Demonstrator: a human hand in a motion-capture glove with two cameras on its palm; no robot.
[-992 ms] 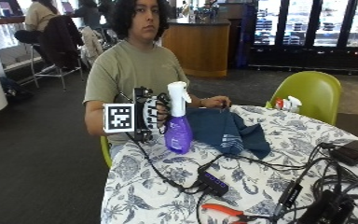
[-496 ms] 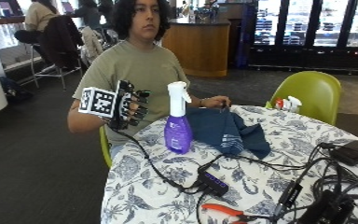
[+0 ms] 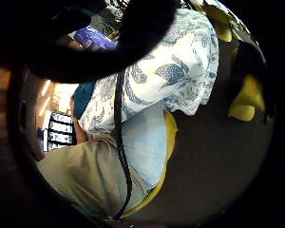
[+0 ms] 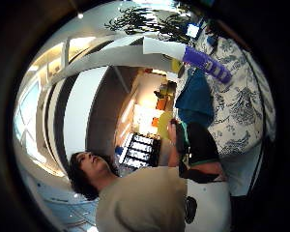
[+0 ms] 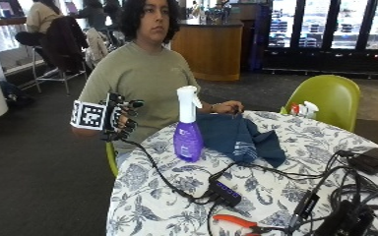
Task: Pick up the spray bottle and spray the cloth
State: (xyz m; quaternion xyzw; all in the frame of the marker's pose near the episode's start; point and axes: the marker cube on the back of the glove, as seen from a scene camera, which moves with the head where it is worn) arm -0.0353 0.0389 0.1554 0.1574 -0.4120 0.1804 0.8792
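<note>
Right hand [image 5: 122, 118]: off the table's left edge, apart from bottle, fingers loosely curled, empty.
Spray bottle [image 5: 188, 127]: upright on table [image 5: 176, 196].
Cloth [image 5: 238, 137]: just right of bottle.

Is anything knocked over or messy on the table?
Nothing is knocked over. The spray bottle stands upright beside the blue cloth, which lies rumpled. The gloved right hand is off the table edge, holding nothing.

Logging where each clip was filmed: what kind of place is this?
Probably a cafe or canteen: glass-door drink fridges line the back wall, a wooden counter stands before them, and a round table with a floral cloth has green chairs.
</note>
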